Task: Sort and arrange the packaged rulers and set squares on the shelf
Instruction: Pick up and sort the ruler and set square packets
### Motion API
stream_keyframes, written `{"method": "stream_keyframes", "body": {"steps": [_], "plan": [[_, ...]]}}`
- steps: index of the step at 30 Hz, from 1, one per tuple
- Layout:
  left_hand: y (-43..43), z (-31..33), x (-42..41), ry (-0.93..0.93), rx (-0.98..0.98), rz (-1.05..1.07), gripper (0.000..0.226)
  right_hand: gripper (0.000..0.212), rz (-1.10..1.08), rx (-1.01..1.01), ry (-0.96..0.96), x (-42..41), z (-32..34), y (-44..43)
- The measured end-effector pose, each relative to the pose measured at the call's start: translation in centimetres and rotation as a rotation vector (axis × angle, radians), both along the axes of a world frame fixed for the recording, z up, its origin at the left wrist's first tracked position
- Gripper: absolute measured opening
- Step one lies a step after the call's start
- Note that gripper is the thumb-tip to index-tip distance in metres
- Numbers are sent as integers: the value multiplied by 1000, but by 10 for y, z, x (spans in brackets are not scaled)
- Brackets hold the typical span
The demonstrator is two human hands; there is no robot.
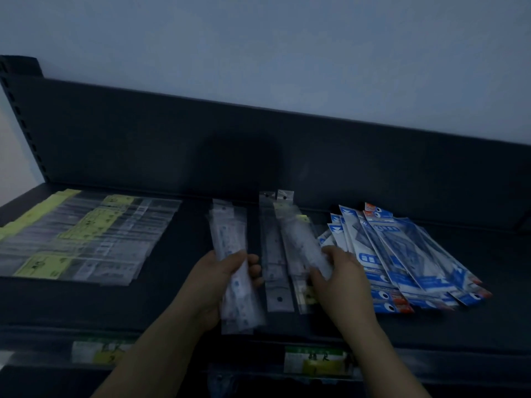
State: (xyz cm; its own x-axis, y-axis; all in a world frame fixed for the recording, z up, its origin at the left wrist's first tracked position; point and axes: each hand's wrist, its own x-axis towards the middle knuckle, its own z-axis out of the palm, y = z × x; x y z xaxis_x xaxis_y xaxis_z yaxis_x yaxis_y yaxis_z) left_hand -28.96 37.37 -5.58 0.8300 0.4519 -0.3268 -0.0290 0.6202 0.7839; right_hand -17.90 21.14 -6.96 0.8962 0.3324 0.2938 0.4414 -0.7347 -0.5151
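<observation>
My left hand (221, 278) grips a bundle of clear-packaged rulers (230, 239) held lengthwise above the dark shelf (178, 300). My right hand (339, 278) holds another clear-packaged ruler (298, 237), lifted at an angle over more clear ruler packs (274, 262) lying flat in the middle of the shelf. To the right lies a fanned pile of blue-and-white packaged set squares (411, 254). At the left, a spread of clear packs with yellow labels (83, 239) covers the shelf.
The shelf's dark back panel (258, 150) rises behind everything, with a perforated upright (20, 116) at the far left. Price labels (313, 361) sit on the shelf's front edge. Bare shelf surface shows at the far right (488, 245).
</observation>
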Motion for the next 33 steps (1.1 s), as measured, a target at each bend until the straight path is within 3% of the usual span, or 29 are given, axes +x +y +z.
{"method": "stream_keyframes", "body": {"steps": [5, 11, 16, 20, 22, 24, 28, 33], "plan": [[2, -2, 1, -12, -8, -29, 16, 5, -32, 111, 27, 0, 2, -1], [5, -4, 0, -25, -36, -54, 32, 30, -120, 76, -65, 8, -4, -1], [3, 0, 4, -63, 2, -96, 33, 33, 78, 314, 166, -25, 14, 18], [-1, 2, 6, -66, 20, -130, 25, 31, 267, 248, 260, -49, 3, 35], [5, 3, 5, -43, 1, -104, 18, 28, 202, 197, 171, -42, 0, 27], [18, 4, 4, -40, -31, -74, 18, 28, 81, -10, 42, -29, 3, 13], [46, 6, 1, -31, 8, -20, 30, 37, 74, -242, 6, -28, 0, 7], [58, 9, -7, 16, 47, -125, 24, 35, 206, -64, 56, -32, 2, 15]]}}
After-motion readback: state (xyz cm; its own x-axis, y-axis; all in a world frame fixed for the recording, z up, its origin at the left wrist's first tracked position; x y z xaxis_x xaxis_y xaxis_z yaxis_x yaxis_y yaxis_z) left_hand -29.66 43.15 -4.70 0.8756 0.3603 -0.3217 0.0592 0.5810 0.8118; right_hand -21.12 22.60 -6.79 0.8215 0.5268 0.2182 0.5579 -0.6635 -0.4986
